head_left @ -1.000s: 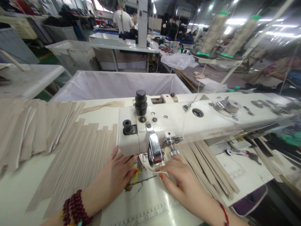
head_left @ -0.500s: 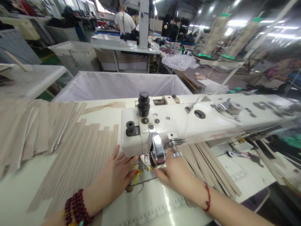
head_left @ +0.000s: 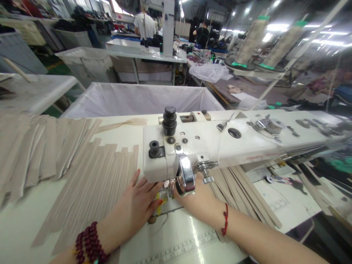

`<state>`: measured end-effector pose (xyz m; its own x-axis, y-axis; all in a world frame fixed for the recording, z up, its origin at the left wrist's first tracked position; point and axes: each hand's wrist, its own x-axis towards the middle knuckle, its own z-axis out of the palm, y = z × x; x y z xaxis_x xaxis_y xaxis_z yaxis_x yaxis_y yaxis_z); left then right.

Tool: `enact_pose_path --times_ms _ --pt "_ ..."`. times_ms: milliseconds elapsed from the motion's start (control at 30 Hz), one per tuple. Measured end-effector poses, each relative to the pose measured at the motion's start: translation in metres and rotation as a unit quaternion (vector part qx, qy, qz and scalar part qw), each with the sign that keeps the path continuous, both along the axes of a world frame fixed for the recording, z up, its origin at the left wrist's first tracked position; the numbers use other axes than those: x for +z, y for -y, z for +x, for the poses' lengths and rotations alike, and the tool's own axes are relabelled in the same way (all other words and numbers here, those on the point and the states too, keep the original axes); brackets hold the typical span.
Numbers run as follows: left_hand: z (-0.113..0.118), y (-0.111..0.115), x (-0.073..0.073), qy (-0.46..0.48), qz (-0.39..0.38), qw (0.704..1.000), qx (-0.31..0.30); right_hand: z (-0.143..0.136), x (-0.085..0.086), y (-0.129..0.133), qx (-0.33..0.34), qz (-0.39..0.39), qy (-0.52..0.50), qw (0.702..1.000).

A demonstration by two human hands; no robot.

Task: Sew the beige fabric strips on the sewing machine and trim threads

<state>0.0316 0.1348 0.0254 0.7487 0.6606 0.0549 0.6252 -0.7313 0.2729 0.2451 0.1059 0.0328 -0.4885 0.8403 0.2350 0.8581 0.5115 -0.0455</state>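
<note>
My left hand lies on the bed of a white sewing machine, left of the needle area. Its fingers are spread and flat, with the thumb beside the metal needle plate. Under the machine head, my right hand reaches in near the presser foot. The head and the chrome thread guard hide its fingers, so I cannot see whether they hold anything. Beige fabric strips are laid side by side beyond my left hand. More beige strips lie to the right of my right wrist.
Another pile of beige strips sits at the left. Behind the machine stands a white cloth-lined bin. Two thread cones rise at the back right. A printed ruler marks the front edge. People work in the background.
My right hand has moved left and deeper under the machine head, its red bracelet shifting left with it. My left hand stays in place.
</note>
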Motion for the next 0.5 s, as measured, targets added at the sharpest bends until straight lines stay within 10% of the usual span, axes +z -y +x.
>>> enact_pose_path --times_ms 267,500 --pt "-0.005 -0.016 0.013 0.030 0.033 0.999 -0.028 0.030 0.054 0.063 -0.020 -0.042 -0.102 0.994" --pt "0.010 -0.071 0.034 0.059 0.075 0.994 -0.045 0.117 0.038 0.154 -0.222 0.008 -0.085 0.971"
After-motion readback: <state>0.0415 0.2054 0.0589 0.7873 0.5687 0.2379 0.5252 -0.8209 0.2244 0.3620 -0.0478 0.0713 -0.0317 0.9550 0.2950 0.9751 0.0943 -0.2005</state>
